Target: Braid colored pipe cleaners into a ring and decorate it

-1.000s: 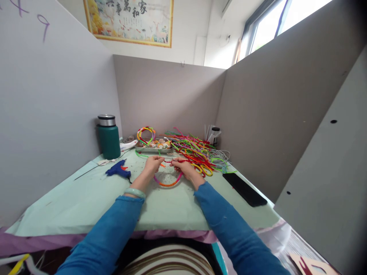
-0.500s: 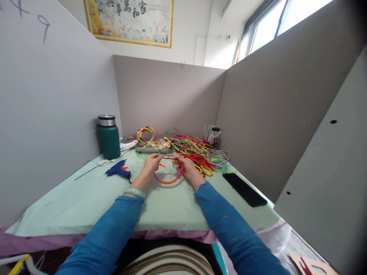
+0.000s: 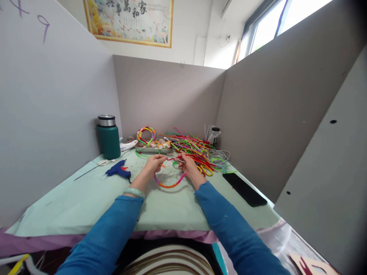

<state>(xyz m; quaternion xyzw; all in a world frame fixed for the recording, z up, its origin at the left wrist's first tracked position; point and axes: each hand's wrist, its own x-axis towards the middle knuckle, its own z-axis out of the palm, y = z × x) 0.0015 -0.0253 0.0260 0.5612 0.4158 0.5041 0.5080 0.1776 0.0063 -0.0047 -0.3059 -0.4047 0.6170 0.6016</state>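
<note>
Table: covered with a pale green cloth (image 3: 177, 214), its far edge against a grey partition (image 3: 169, 95).
Curved hoop: purple, orange and pink fuzzy stem (image 3: 170, 186), bowed towards the near edge around the middle of the table, its arms rising to the two hands.
Red strand: thin red fuzzy stem (image 3: 173, 158), stretched between both sets of fingertips.
Left grip: left hand (image 3: 155, 163), thumb and fingertips pinched together on the red strand's left end.
Right grip: right hand (image 3: 187, 167), fingers clamped on the red strand opposite.
Far edge: shallow metal tray (image 3: 153, 151) of small mixed pieces, with a multicoloured fuzzy ring (image 3: 154, 135) upright at its left part; right of it, a heap of bright fuzzy stems (image 3: 192, 147).
Far left corner: dark green bottle with silver top (image 3: 109, 141).
Left side: dark blue glue gun (image 3: 118, 169).
Right edge: flat black rectangular slab (image 3: 245, 189).
</note>
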